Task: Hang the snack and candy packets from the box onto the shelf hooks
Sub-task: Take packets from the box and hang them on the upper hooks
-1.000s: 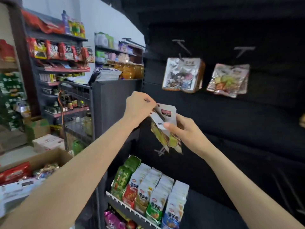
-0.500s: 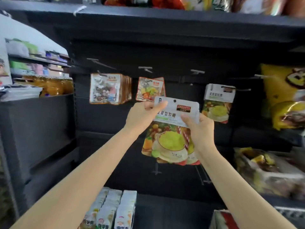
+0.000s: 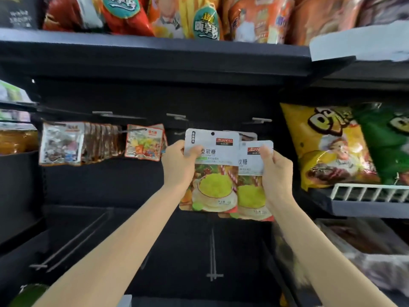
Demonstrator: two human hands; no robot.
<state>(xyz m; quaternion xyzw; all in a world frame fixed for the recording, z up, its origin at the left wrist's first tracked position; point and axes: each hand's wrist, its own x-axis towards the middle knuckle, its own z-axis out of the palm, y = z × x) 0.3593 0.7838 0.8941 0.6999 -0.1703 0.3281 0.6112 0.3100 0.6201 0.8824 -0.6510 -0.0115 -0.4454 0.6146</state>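
The left hand (image 3: 177,161) pinches a glossy white-topped candy pouch with a green dessert picture (image 3: 210,171); the right hand (image 3: 275,167) grips a second matching pouch (image 3: 251,185) just beside it, partly tucked behind. Both hang below the metal hook (image 3: 177,117) above the hands. The small punched hole could miss the hook tip, and a loose pinch could drop a pouch.

- A dark back panel (image 3: 137,187) fills the middle; light falls dimly on it
- A black upper shelf (image 3: 155,52) runs across the top, bearing bright snack bags (image 3: 199,16); a white strip (image 3: 358,44) sits at its right edge
- At right, a lower shelf with a white wire rail (image 3: 367,191); a yellow bag (image 3: 325,147) and a green bag (image 3: 387,140) lean there
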